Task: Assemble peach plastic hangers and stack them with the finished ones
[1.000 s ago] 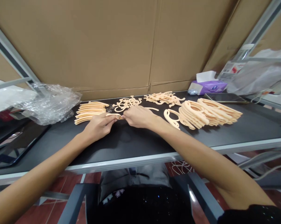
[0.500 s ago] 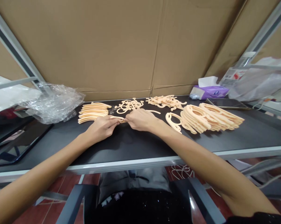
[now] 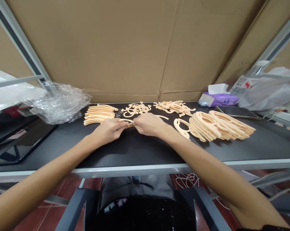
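A thin, curved, peach-coloured strip of foam-like material (image 3: pixel 127 121) lies within the grip of both hands, pinched where the fingertips meet above the black worktop (image 3: pixel 140 150). The left hand (image 3: pixel 108 131) and the right hand (image 3: pixel 148 124) are clamped together on it from either side, backs upward, hiding most of the strip and leaving only a slim arc showing. Both forearms (image 3: pixel 46 173) (image 3: pixel 207 166) reach in from the lower corners and angle toward each other.

Just beyond the left hand sits a neat stack of long peach curved strips (image 3: pixel 99 115). Behind the hands lie a tangle of small curly peach pieces (image 3: pixel 136 109) and a loose heap of peach hooked pieces (image 3: pixel 174 107). A lone thin peach strip (image 3: pixel 162 117) lies just past the right hand, beside a fanned stack of large peach ring-shaped pieces (image 3: pixel 222 126). Farther right are a purple tissue box (image 3: pixel 218 100) and a dark smartphone (image 3: pixel 236 112); a crumpled clear plastic bag (image 3: pixel 63 106) lies at the far left.
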`<move>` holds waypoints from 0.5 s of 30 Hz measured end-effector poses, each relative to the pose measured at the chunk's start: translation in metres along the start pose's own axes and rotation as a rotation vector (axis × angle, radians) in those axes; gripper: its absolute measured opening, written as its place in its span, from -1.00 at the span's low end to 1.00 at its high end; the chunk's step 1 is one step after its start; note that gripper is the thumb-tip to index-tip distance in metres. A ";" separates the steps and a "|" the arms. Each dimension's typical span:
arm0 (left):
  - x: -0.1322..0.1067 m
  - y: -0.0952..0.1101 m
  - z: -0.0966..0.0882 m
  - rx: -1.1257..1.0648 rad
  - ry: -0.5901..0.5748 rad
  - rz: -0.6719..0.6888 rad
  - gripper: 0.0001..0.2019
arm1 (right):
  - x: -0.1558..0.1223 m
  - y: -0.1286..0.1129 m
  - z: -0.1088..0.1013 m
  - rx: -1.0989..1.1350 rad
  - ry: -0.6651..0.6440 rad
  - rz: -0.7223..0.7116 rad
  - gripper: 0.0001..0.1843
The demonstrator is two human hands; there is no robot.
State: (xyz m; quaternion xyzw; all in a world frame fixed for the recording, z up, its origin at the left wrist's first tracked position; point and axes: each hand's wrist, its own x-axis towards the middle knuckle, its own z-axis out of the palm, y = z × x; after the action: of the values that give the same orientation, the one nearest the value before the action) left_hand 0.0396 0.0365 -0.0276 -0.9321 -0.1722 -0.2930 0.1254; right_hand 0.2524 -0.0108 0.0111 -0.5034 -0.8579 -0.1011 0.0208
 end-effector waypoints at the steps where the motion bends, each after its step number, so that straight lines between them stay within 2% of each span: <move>1: 0.000 0.000 0.000 -0.005 -0.003 -0.001 -0.75 | 0.000 0.000 0.000 0.003 0.003 0.002 -0.66; 15: 0.003 0.007 -0.001 0.115 -0.097 -0.019 -0.75 | -0.002 -0.001 -0.002 0.023 -0.051 0.046 -0.64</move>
State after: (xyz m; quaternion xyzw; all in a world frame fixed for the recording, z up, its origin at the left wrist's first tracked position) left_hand 0.0445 0.0301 -0.0263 -0.9348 -0.2034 -0.2383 0.1674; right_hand 0.2525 -0.0128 0.0126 -0.5249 -0.8475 -0.0782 0.0070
